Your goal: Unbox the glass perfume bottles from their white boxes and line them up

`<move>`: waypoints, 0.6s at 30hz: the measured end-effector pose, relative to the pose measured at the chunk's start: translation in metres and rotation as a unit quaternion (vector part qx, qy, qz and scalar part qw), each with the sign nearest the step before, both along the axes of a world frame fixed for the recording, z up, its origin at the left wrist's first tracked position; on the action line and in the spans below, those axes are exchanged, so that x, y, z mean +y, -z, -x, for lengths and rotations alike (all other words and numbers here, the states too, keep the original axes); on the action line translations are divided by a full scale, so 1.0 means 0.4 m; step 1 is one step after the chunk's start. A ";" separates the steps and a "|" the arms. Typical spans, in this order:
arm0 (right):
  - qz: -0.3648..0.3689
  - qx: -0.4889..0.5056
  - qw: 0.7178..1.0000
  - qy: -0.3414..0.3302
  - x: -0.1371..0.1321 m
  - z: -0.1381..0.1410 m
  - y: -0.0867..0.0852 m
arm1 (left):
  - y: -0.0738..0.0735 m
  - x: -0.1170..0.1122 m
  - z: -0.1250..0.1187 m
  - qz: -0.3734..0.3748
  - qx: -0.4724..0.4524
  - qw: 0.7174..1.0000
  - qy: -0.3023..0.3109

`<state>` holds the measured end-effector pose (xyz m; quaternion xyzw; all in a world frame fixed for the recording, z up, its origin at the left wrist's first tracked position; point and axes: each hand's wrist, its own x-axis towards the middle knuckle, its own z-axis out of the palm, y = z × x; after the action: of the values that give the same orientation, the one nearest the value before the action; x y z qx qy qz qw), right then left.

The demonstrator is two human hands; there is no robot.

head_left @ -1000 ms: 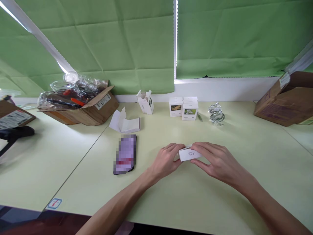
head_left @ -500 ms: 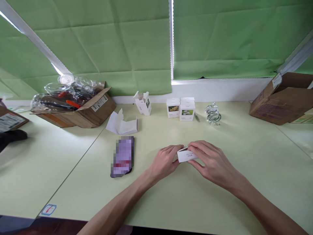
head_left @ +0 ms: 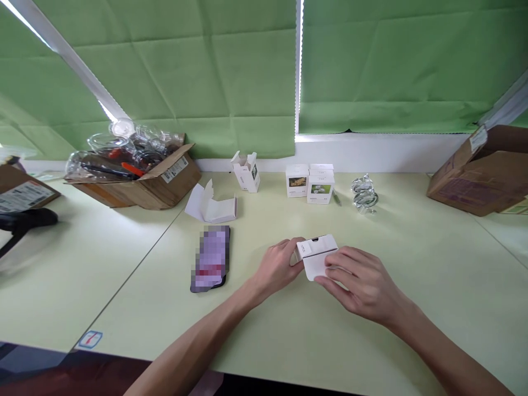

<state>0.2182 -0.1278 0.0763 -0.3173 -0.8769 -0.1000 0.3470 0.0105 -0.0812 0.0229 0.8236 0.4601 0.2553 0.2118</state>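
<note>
On a pale green table (head_left: 264, 341), from left, a labelled cardboard box (head_left: 25, 195) at the edge of view and an open carton (head_left: 165, 190) heaped with plastic-wrapped goods stand before green blinds (head_left: 165, 71). Next come a smartphone (head_left: 211, 259), its screen pixelated, an unfolded white box (head_left: 220, 210) just beyond it, and an upright white box with raised flaps (head_left: 248, 175). A person's left hand (head_left: 280, 267) grips the left end of a small white box (head_left: 319, 245) near the table's middle, beyond which stand white boxes with plant pictures (head_left: 320, 181). The right hand (head_left: 358, 280), fingers bent against the small box's lowered flap (head_left: 314, 267) and thumb at its lower edge, holds that flap; a shiny silver coil (head_left: 365, 195) sits farther back, and a brown cardboard box (head_left: 474, 184) leans at far right
</note>
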 end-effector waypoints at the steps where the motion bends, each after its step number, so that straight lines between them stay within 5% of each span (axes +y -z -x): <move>1: 0.035 0.019 0.999 0.019 -0.001 0.001 0.006 | 0.001 -0.001 0.000 -0.007 0.005 1.000 0.001; 4: 0.109 0.079 0.985 0.107 0.001 0.005 0.023 | 0.006 -0.004 0.000 -0.035 0.018 0.999 0.009; 9: 0.095 0.108 0.962 0.231 0.005 0.001 0.028 | 0.018 -0.010 0.002 -0.098 0.027 0.994 0.029; 18: 0.108 0.076 0.956 0.260 0.036 -0.040 0.039 | 0.026 -0.001 0.005 -0.198 0.022 0.980 0.011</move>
<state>0.2341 -0.1134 0.0606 -0.5768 -0.7404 -0.0671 0.3385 0.0086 -0.0814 0.0123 0.8598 0.3955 0.3209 0.0377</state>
